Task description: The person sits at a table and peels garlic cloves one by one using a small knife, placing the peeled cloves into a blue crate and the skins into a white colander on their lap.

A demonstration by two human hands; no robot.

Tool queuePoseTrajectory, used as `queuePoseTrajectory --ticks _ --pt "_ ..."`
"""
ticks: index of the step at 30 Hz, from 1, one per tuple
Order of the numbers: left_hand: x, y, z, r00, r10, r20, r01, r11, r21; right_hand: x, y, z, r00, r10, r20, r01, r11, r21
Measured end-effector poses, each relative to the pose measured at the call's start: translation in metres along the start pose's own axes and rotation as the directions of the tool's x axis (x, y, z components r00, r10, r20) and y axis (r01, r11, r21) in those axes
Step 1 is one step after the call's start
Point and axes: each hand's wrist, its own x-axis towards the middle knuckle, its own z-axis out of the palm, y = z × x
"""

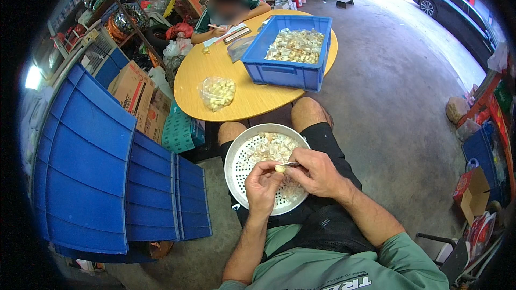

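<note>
On my lap rests a round metal pan with holes (232, 174), its bottom strewn with papery garlic skins (271, 147). Over it, my left hand (262, 185) pinches a pale garlic clove (280, 168) between thumb and fingers. Wrapped round a small knife (291, 164), my right hand (317, 171) brings the blade against the clove. The knife's handle is mostly hidden in that hand. Beyond the pan, a clear plastic bag of pale peeled cloves (217, 94) lies on the round wooden table (188, 83). A blue plastic crate (285, 74) there holds many cloves with skins.
Across the table a person (226, 11) leans over papers with a pen. Blue plastic panels (86, 156) and cardboard boxes (131, 94) stand at my left. To the right lie concrete floor (392, 96) and an open carton (473, 193); a dark car (451, 11) is parked outside.
</note>
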Motion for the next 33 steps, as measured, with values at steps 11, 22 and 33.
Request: queuePoseTrajectory --ticks 11,22,33 --pt "0.0013 0.0023 -0.0019 0.999 -0.014 0.035 0.012 0.998 0.059 0.0010 0.0003 -0.0029 0.999 -0.022 0.046 0.022 1.000 -0.010" --pt "0.0026 0.0012 -0.0002 0.998 -0.051 0.031 0.052 0.998 -0.018 0.0011 0.0005 -0.0010 1.000 -0.015 0.005 0.015 1.000 0.001" --pt "0.0072 0.0059 -0.0026 0.972 -0.227 0.061 0.231 0.871 -0.434 -0.0012 0.0059 0.0006 0.995 0.023 -0.094 -0.021 1.000 0.022"
